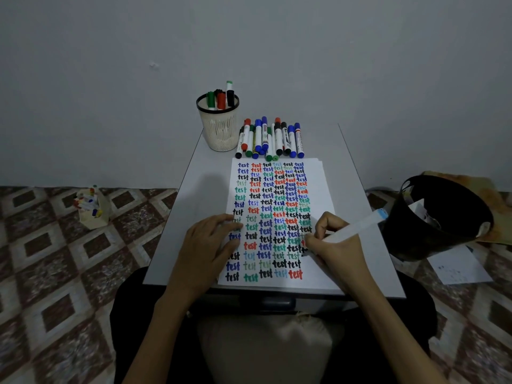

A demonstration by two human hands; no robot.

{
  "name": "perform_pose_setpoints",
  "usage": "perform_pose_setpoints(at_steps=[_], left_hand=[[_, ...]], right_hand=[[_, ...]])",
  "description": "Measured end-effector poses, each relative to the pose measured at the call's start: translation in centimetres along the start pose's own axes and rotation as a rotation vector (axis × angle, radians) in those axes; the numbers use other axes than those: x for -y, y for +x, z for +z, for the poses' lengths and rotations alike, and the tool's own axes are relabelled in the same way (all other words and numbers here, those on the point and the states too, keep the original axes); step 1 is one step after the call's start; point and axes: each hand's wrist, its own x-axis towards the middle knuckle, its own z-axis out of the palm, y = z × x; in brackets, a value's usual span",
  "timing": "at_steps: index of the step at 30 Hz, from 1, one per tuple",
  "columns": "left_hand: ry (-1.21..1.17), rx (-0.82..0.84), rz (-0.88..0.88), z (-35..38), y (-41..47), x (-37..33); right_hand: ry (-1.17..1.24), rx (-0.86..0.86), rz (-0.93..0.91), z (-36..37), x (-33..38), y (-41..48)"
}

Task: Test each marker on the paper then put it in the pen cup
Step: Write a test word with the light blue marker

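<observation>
A white sheet of paper [318, 187] lies on the small grey table [205, 189], covered with rows of the word "test" in black, blue, green and red. My left hand [210, 245] rests flat on the paper's left edge. My right hand [332, 242] grips a white marker [357, 227] with its dark tip on the paper near the right edge. Several capped markers [270, 139] lie in a row beyond the paper. The cream mesh pen cup [219, 128] stands at the table's far left with several markers in it.
A black bin [440, 217] stands on the floor right of the table, with loose paper [460, 267] beside it. A small holder of markers [92, 206] sits on the patterned floor to the left. A grey wall is close behind.
</observation>
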Motion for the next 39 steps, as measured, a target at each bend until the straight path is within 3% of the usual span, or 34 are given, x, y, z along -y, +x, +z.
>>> perform_pose_setpoints(at_steps=[8, 16, 39], left_hand=[[-0.016, -0.004, -0.001, -0.04, -0.03, -0.05], [-0.01, 0.003, -0.005, -0.05, -0.08, -0.04], [-0.017, -0.003, 0.004, -0.06, -0.14, 0.05]], right_hand=[[0.062, 0.03, 0.008, -0.25, -0.14, 0.09], [-0.026, 0.06, 0.005, -0.19, -0.31, 0.03], [0.008, -0.024, -0.048, -0.27, -0.51, -0.19]])
